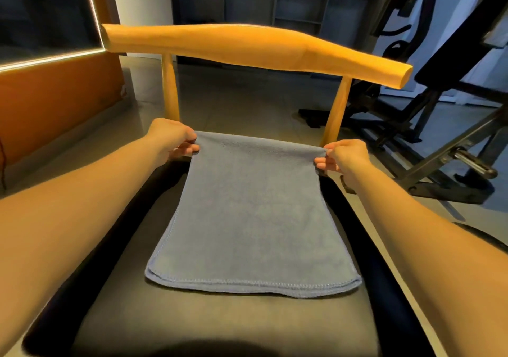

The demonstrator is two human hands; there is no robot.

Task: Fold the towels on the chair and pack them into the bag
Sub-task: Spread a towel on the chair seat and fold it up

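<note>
The blue-grey towel point(247, 213) lies doubled on the chair seat point(220, 326), its two stitched hems stacked at the near edge; bare seat shows on both sides and in front; the left grip point(171, 139) and right grip point(345, 156) each pinch a far corner, just before the wooden backrest point(247, 46) posts.

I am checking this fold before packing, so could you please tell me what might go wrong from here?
The left hand and right hand only pinch the far corners of the towel, so one corner could slip and skew the fold. The two layers at its near edge sit slightly offset, which may worsen.
</note>
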